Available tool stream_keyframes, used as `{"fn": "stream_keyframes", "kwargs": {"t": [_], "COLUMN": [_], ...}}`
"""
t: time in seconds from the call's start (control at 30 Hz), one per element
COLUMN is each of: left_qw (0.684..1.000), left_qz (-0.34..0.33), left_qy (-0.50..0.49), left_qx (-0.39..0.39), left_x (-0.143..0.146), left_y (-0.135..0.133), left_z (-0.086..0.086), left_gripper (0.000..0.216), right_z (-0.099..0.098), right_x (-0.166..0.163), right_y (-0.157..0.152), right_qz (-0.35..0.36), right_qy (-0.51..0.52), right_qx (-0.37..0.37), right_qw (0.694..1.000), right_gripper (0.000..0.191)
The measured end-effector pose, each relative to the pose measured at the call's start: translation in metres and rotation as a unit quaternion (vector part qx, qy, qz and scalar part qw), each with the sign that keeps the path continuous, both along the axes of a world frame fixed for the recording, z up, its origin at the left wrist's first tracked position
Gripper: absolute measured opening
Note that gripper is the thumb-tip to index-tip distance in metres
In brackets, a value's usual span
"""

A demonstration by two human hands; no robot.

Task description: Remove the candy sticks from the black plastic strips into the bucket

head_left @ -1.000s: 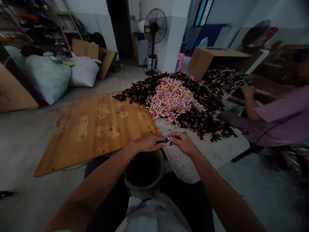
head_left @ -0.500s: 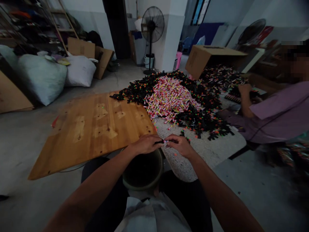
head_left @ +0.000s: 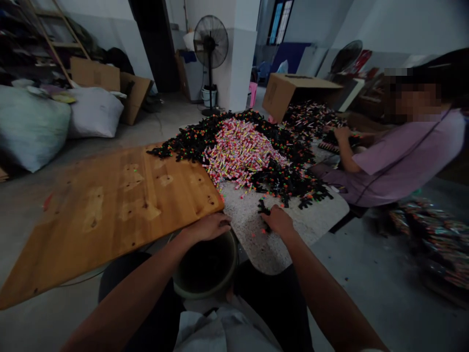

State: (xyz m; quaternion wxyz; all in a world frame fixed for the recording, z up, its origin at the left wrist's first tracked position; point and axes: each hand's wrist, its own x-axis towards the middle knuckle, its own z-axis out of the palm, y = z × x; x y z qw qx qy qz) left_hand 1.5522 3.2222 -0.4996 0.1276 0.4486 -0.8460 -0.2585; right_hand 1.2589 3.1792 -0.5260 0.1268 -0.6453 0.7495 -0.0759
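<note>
Touching a black clump point(head_left: 262, 206) at the fingertips, the right hand point(head_left: 280, 221) was over the grey surface point(head_left: 267, 254), between its left edge and its right corner. Its thumb and forefinger were bent at the clump; whether they gripped a piece could not be told. The left hand point(head_left: 211, 227) was above the far rim of the bucket point(head_left: 198, 295), just beside the near right corner of the board point(head_left: 110, 195). Its fingers were loosely curled; nothing showed in them, but their undersides were hidden.

The clump's pieces looked small, probably light, stiff plastic, smooth rather than fragile, with branching ends likely to snag on one another. A pinch on the dark middle, clear of the bright tips, seemed the surest hold.

By count: one clump, its pieces too dark to number; at least two orange bits point(head_left: 263, 231) just beside the right hand; one bucket; one board. Toward the surface's far edge stood one pink heap point(head_left: 242, 151), ringed by one black heap point(head_left: 190, 134), both past counting. Beyond were one tipped carton point(head_left: 279, 97), two fans point(head_left: 210, 44) and two sacks point(head_left: 34, 124). One co-worker point(head_left: 399, 166) sat by the surface's right edge.
</note>
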Motion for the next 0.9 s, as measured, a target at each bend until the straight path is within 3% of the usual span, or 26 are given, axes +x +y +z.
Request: {"fn": "stream_keyframes", "kwargs": {"t": [0.17, 0.3, 0.4, 0.5, 0.7, 0.9], "left_qw": [0.996, 0.98, 0.968, 0.97, 0.975, 0.946], "left_qz": [0.057, 0.133, 0.163, 0.165, 0.189, 0.318], "left_qy": [0.059, 0.115, 0.148, 0.163, 0.113, -0.069], "left_qx": [0.029, 0.095, 0.119, 0.078, 0.008, 0.0], "left_x": [-0.039, -0.067, -0.08, -0.084, -0.084, -0.101], "left_y": [-0.014, -0.024, -0.03, -0.033, -0.029, -0.045], "left_z": [-0.014, -0.022, -0.023, -0.024, -0.027, -0.004], "left_gripper": [0.038, 0.041, 0.041, 0.038, 0.035, 0.044], "right_z": [-0.003, -0.002, -0.004, -0.006, -0.002, 0.01], "right_x": [0.009, 0.012, 0.016, 0.02, 0.042, 0.07], "right_y": [-0.004, -0.005, -0.005, -0.01, -0.049, -0.084], "right_qz": [0.014, 0.04, 0.082, 0.119, 0.133, 0.212], "right_qy": [-0.039, -0.093, -0.198, -0.281, -0.143, -0.081], "right_qx": [-0.024, -0.077, -0.123, -0.131, -0.143, -0.088], "right_qw": [0.999, 0.992, 0.969, 0.943, 0.97, 0.97], "right_gripper": [0.035, 0.023, 0.021, 0.023, 0.035, 0.034]}}
